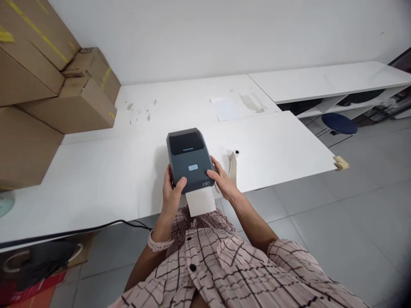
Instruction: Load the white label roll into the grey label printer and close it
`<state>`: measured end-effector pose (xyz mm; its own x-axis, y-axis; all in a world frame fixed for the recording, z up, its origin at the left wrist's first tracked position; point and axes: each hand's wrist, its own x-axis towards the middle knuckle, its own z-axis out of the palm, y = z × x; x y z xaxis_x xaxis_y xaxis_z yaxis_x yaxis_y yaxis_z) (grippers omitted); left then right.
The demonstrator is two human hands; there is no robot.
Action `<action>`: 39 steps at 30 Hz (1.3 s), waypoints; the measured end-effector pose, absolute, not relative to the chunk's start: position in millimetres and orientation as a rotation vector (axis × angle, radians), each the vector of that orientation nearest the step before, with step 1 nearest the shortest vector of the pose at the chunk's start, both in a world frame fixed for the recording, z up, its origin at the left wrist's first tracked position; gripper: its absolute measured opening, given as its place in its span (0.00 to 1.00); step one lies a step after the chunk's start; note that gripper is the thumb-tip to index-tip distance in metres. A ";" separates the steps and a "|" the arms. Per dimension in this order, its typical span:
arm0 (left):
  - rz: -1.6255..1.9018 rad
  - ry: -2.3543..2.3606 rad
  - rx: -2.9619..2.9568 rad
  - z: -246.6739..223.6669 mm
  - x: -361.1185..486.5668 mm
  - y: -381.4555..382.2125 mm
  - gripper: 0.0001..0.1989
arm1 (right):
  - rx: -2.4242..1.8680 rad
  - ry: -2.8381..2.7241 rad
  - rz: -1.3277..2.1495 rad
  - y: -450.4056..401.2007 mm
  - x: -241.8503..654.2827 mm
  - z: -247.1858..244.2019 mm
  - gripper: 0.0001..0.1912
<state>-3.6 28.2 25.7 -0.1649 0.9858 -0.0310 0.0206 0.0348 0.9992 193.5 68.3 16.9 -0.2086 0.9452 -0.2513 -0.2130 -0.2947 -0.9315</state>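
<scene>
A dark grey-blue label printer [189, 160] with a black window and a pale button is at the table's front edge. My left hand [171, 188] grips its left side, thumb on the top face. On the opposite side my right hand [223, 179] holds the front right corner, thumb on top as well. A blank white label strip [201, 202] sticks out of the printer's front towards my body. Just right of the printer, a small roll of white paper [234, 156] lies with its loose end trailing towards my right wrist.
Cardboard boxes [86, 105] are stacked at the left on the white table [96, 171]. A white sheet [224, 108] lies behind the printer. A black cable [96, 225] runs along the front edge at left. A blue stool [339, 123] stands at right, near open shelving.
</scene>
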 end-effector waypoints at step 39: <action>1.272 1.589 1.018 28.8 -23.3 -19.7 0.16 | -0.970 -2.199 -0.007 49.2 167.6 70.9 0.20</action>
<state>-23.3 -19.7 28.8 -0.3179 0.9405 -0.1197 0.0892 0.1554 0.9838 167.6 49.2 70.9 -0.4567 0.6406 0.6173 0.6445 0.7166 -0.2669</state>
